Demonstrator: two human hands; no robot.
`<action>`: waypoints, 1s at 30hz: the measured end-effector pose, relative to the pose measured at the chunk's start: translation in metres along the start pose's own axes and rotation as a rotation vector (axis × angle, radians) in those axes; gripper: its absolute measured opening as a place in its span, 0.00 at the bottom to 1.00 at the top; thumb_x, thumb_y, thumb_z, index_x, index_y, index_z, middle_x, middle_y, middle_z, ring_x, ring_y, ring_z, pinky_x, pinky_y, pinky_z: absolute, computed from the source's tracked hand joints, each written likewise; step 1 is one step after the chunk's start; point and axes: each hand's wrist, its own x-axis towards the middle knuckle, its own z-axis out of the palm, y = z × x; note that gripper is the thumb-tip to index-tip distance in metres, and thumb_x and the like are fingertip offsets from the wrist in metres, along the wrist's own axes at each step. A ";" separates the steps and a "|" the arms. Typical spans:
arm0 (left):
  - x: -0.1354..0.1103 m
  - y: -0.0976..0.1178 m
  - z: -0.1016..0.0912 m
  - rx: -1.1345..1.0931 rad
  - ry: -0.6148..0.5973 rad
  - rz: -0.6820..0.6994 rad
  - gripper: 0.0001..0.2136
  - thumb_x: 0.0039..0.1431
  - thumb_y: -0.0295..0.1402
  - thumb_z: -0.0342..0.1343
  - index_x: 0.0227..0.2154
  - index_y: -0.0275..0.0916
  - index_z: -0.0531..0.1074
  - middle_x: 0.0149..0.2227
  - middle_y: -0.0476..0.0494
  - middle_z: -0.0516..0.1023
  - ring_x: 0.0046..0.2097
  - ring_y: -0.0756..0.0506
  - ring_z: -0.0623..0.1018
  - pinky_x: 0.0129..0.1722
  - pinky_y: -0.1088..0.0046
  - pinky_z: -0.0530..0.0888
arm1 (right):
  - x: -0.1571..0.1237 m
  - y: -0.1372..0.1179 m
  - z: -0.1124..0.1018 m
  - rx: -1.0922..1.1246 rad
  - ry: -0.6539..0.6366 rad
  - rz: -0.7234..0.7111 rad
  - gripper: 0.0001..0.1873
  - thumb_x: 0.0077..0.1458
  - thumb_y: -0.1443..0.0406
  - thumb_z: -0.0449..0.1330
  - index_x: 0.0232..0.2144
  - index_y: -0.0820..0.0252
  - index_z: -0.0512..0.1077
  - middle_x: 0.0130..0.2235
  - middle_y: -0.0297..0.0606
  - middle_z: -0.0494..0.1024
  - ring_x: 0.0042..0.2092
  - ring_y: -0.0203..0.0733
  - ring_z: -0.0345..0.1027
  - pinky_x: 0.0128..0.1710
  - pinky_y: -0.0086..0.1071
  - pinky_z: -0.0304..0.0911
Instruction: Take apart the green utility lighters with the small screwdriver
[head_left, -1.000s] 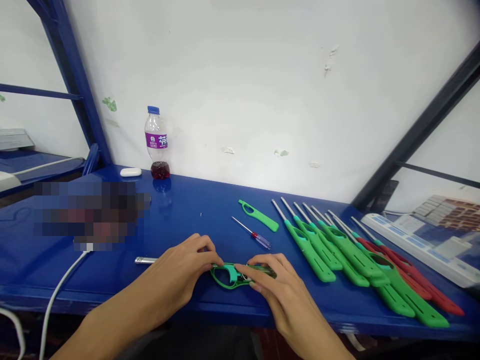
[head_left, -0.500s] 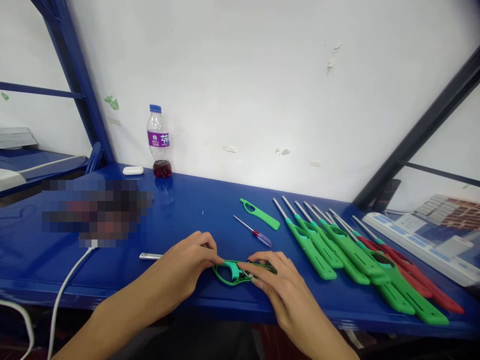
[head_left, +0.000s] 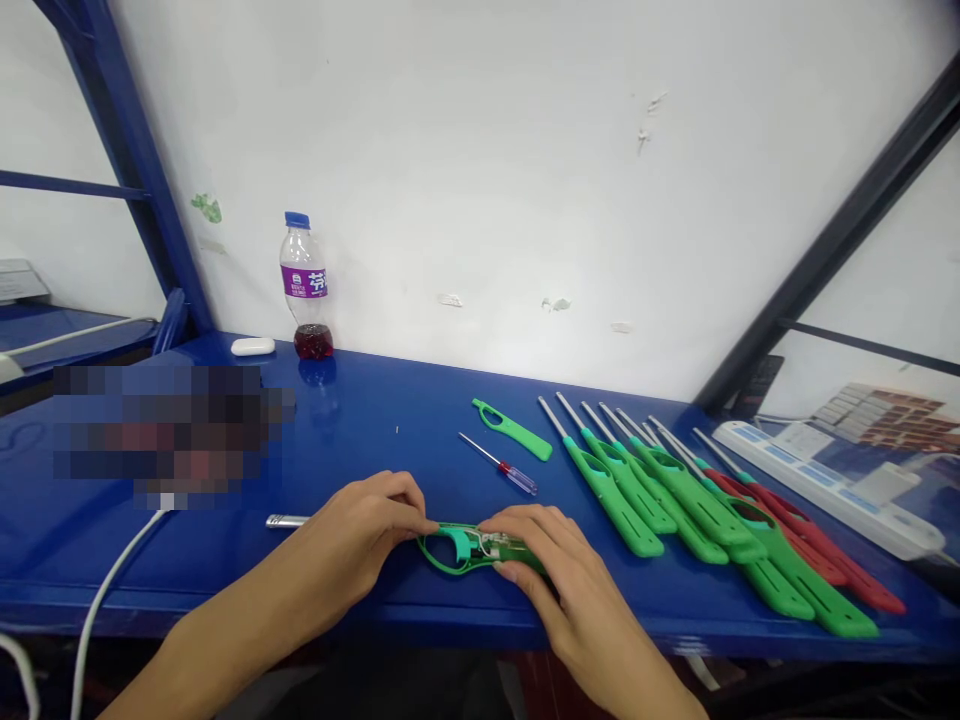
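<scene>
An opened green lighter body with a teal trigger lies near the front edge of the blue table. My left hand pinches its front end, where the metal tube sticks out to the left. My right hand grips its handle end, with the fingers curled over the exposed inner parts. A loose green cover half and a small screwdriver with a red and clear handle lie just behind my hands.
Several long-nosed green and red lighters lie in a row at the right. A bottle with red liquid and a white case stand by the wall. A white cable runs off the front left. A white power strip sits far right.
My right fingers have slid further onto the lighter's handle and closed over it. The left hand keeps its pinch. The view has shifted slightly.
</scene>
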 end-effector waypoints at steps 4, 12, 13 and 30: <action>0.001 0.000 -0.002 0.023 -0.013 -0.005 0.19 0.69 0.22 0.47 0.40 0.45 0.84 0.41 0.47 0.81 0.39 0.47 0.79 0.37 0.73 0.71 | 0.000 0.000 0.000 0.020 0.009 0.012 0.16 0.74 0.67 0.51 0.56 0.41 0.69 0.57 0.32 0.74 0.58 0.44 0.68 0.62 0.43 0.61; 0.001 0.003 -0.006 0.038 -0.032 -0.002 0.16 0.71 0.24 0.48 0.45 0.44 0.81 0.44 0.46 0.81 0.44 0.45 0.80 0.42 0.72 0.73 | -0.006 0.014 0.001 0.200 0.224 0.043 0.10 0.71 0.60 0.57 0.53 0.46 0.72 0.58 0.37 0.74 0.62 0.46 0.68 0.62 0.38 0.64; 0.000 0.003 -0.005 0.041 -0.026 0.010 0.16 0.71 0.24 0.48 0.45 0.44 0.81 0.45 0.46 0.80 0.44 0.45 0.80 0.43 0.71 0.73 | -0.006 0.018 -0.001 0.239 0.299 0.039 0.08 0.71 0.59 0.57 0.50 0.48 0.73 0.57 0.38 0.75 0.61 0.46 0.69 0.61 0.38 0.66; 0.001 0.024 0.010 0.054 0.092 0.136 0.13 0.73 0.30 0.52 0.55 0.49 0.75 0.53 0.46 0.77 0.55 0.40 0.74 0.56 0.56 0.73 | 0.019 -0.007 -0.037 -0.125 -0.050 -0.021 0.10 0.72 0.61 0.57 0.50 0.48 0.78 0.50 0.34 0.81 0.53 0.45 0.73 0.56 0.39 0.67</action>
